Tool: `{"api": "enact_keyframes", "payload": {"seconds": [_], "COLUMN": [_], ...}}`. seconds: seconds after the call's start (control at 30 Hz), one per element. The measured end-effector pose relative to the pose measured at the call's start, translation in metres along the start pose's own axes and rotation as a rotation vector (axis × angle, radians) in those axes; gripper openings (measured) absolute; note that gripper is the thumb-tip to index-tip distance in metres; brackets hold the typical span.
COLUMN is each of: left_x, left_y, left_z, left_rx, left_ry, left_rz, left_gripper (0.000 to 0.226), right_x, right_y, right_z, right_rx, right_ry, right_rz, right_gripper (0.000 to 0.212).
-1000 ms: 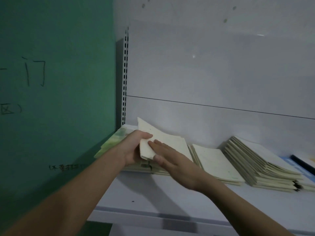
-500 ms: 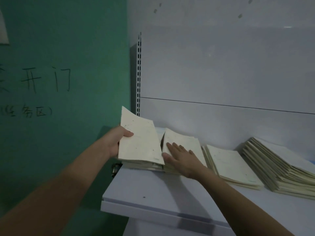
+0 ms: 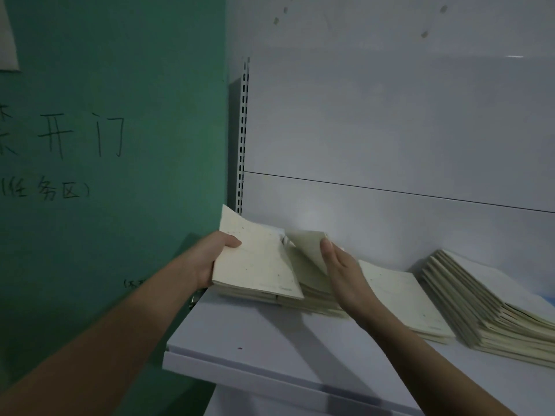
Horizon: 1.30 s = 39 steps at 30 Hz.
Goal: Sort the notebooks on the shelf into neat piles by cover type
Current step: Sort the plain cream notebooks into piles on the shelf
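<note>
At frame centre, a tilted stack of cream notebooks (image 3: 258, 262) is being gripped along its left edge by the left hand (image 3: 210, 259) on the white shelf (image 3: 270, 340). A curling cover (image 3: 309, 247) is being touched by the right hand (image 3: 342, 271), fingers straight. Further piles (image 3: 402, 298) are being left lying at lower right beside a green wall (image 3: 120, 85).

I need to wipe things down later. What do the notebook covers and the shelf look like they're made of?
Notebook covers: matte cream speckled paper or thin card, apparently; one bends under the right hand. Shelf: smooth painted metal, probably, given the slotted upright.
</note>
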<state>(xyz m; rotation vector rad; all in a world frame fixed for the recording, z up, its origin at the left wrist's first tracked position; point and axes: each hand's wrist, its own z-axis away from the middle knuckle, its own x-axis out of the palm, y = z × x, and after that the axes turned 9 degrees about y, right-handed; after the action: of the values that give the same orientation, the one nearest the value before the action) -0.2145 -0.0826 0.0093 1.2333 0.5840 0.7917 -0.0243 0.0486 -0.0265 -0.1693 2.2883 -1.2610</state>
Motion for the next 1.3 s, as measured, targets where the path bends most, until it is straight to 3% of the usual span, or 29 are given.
{"api": "enact_keyframes", "payload": {"seconds": [0.1,0.23,0.3,0.37,0.47,0.53,0.6,0.7,0.77,0.87,0.97,1.1,1.2,1.3], "left_x": [0.022,0.042,0.040,0.033,0.021,0.015,0.010,0.006,0.003,0.000,-0.002,0.001,0.009,0.022], "left_y": [-0.005,-0.008,-0.011,-0.013,-0.012,-0.010,-0.008,-0.001,0.002,0.005,0.010,0.019,0.013,0.000], "left_z": [0.002,0.007,0.008,0.008,0.008,0.009,0.011,0.015,0.015,0.010,0.007,0.001,-0.004,-0.005], "left_rx": [-0.016,-0.073,-0.060,-0.031,-0.015,-0.015,-0.014,-0.009,-0.009,0.005,0.001,0.013,0.047,0.040], "left_ry": [-0.048,-0.185,-0.195,-0.145,-0.030,0.000,0.014,0.025,0.019,0.007,-0.007,-0.045,-0.088,-0.135], "left_rz": [0.059,0.118,0.118,0.098,0.129,0.159,0.174,0.178,0.190,0.182,0.187,0.236,0.199,0.181], "left_gripper": [0.031,0.052,0.042,0.027,0.012,0.011,0.012,0.012,0.012,0.012,0.012,0.019,0.028,0.031], "right_x": [0.006,0.037,0.041,0.032,0.017,0.013,0.011,0.009,0.010,0.004,-0.004,-0.007,-0.002,0.009], "right_y": [-0.022,-0.026,-0.025,-0.025,-0.008,0.013,0.033,0.055,0.062,0.060,0.050,0.030,0.011,-0.013], "right_z": [0.008,0.030,0.033,0.027,0.000,-0.021,-0.030,-0.021,-0.008,0.001,-0.007,-0.019,-0.015,0.005], "right_rx": [-0.122,-0.390,-0.410,-0.333,-0.200,-0.121,-0.063,-0.236,-0.362,-0.399,-0.233,-0.063,-0.112,-0.201], "right_ry": [-0.041,-0.211,-0.275,-0.351,-0.161,-0.059,-0.144,-0.333,-0.282,-0.200,-0.156,0.163,0.243,0.190], "right_rz": [0.058,0.255,0.303,0.134,0.087,0.213,0.413,0.819,0.948,0.880,0.592,0.186,0.112,0.158], "right_gripper": [0.039,0.058,0.058,0.051,0.045,0.044,0.050,0.054,0.051,0.046,0.037,0.045,0.039,0.041]}}
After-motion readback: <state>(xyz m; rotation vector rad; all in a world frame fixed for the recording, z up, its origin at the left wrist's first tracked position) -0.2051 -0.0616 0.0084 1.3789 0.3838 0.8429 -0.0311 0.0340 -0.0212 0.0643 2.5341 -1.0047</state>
